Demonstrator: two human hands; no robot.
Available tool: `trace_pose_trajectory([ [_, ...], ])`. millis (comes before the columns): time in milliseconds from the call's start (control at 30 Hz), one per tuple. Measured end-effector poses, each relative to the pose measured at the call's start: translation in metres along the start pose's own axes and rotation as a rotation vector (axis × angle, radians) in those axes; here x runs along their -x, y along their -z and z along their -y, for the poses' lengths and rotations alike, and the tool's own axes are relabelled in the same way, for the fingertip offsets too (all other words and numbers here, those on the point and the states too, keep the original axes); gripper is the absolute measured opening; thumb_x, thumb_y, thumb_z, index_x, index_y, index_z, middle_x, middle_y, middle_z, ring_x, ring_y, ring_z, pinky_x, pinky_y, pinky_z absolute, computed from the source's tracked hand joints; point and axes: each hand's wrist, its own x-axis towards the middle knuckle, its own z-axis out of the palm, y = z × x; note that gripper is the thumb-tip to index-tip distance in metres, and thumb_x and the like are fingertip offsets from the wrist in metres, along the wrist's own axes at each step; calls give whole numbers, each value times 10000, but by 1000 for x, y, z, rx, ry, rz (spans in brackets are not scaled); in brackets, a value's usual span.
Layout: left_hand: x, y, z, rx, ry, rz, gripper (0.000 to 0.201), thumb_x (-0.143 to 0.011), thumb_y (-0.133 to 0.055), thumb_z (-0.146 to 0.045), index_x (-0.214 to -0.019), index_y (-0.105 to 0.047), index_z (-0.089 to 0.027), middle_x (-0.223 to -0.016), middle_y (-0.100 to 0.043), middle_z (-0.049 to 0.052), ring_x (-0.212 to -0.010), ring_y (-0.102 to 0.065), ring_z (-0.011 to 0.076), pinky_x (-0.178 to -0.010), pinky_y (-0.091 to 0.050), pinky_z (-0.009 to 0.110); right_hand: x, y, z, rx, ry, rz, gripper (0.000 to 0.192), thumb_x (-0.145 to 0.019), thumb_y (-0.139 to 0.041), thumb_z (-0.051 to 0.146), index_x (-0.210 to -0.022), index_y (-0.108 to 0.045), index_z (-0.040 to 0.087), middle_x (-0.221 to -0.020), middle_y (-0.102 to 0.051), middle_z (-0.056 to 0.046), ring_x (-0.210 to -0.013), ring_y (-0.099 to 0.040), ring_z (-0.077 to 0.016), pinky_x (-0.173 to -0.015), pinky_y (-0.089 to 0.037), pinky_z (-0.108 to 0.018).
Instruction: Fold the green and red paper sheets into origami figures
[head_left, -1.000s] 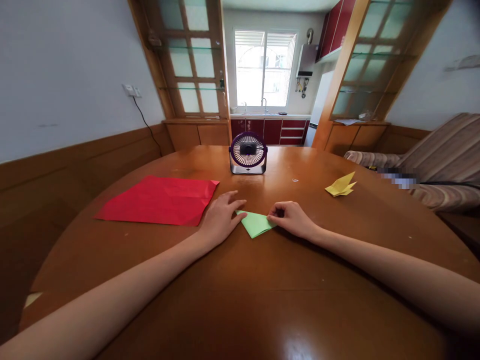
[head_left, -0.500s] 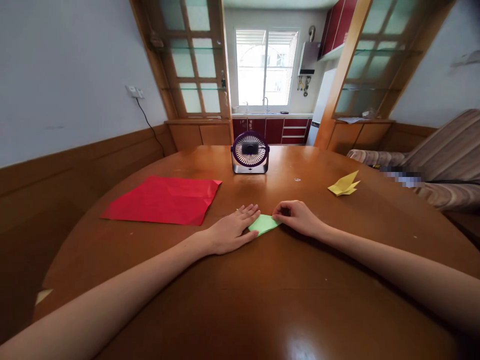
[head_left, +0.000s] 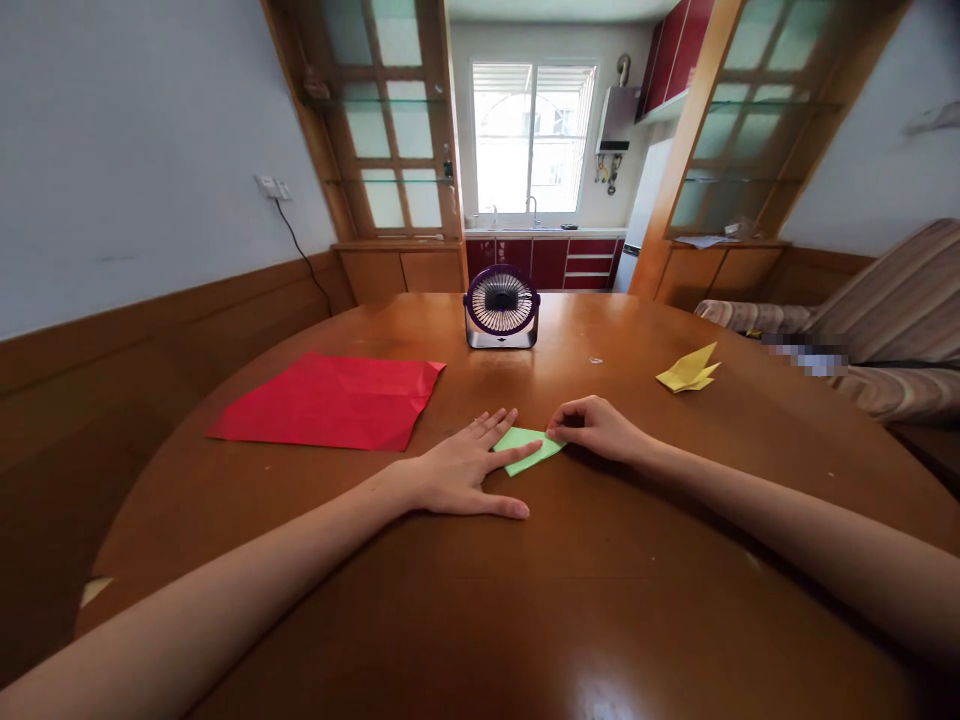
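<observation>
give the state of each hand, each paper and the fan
green paper: folded, partly covered
left hand: spread, partly over the green paper
right hand: pinched at the green paper's right end
red paper: spread open, creased
yellow paper: folded, pointed
fan: upright; running or not, can't tell

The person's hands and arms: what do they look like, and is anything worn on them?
The left hand and right hand are without gloves. The left forearm and right forearm show no sleeves, watch or bracelet. Whether there's a ring I can't tell.
</observation>
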Motion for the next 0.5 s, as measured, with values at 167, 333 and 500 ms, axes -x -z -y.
trace_pose_trajectory([
  [167, 1, 0, 0, -7, -21, -9, 828, -786, -540, -739, -1483, -317, -351, -1602, 59, 58, -1458, 53, 374, -1173, -75, 557, 0, 0, -1, -2, 2, 6, 224, -786, -625, 326, -785, -726, 126, -778, -722, -64, -695, -611, -157, -664, -462, -271],
  [333, 1, 2, -4, -15, -21, 7, 822, -786, -535, -742, -1479, -327, -351, -1598, 76, 65, -1451, 71, 389, -1166, -64, 577, -1, 0, 0, 17, 12, 5, 229, -793, -626, 332, -783, -720, 123, -771, -716, -66, -696, -611, -162, -665, -471, -280],
  [500, 1, 0, -6, -50, 0, 0, 825, -842, -455, -731, -1517, -230, -312, -1591, 69, 82, -1458, 42, 367, -1176, -59, 550, 3, -1, 0, 59, 42, -4, 205, -839, -597, 313, -810, -699, 138, -786, -698, -48, -698, -600, -153, -670, -466, -275],
])
